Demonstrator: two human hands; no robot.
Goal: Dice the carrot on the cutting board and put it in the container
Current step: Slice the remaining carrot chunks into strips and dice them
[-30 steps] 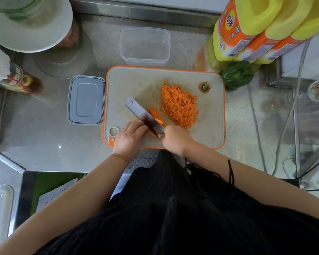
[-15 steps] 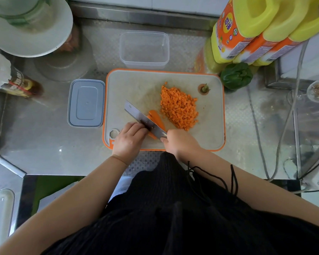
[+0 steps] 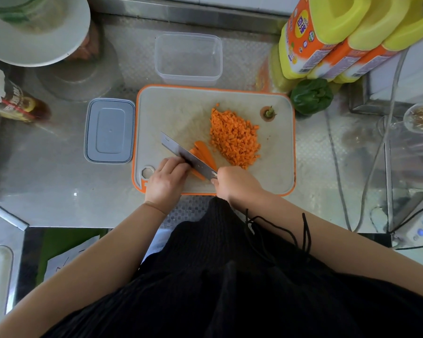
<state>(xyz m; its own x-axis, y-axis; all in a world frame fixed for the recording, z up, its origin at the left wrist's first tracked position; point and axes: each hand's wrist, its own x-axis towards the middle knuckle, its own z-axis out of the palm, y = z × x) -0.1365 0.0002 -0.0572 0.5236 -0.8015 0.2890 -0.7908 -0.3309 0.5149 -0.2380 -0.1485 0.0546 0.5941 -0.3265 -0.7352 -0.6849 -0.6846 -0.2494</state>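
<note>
I see the carrot strips [image 3: 204,154] lying on the cutting board [image 3: 176,113], just beyond my left hand [image 3: 166,181], whose curled fingers press down on their near ends, while my right hand [image 3: 232,182] grips the handle of the knife [image 3: 186,154]. The strips run long-axis from near-left to far-right, tips pointing away, with the blade crossing them at an angle. The diced carrot pile [image 3: 233,137] sits just right of them, and the clear container [image 3: 188,57] stands on the worktop [image 3: 47,179] beyond the board.

Orange carrot strips [image 3: 204,152] beside diced pile [image 3: 235,137] on board [image 3: 181,113].
</note>
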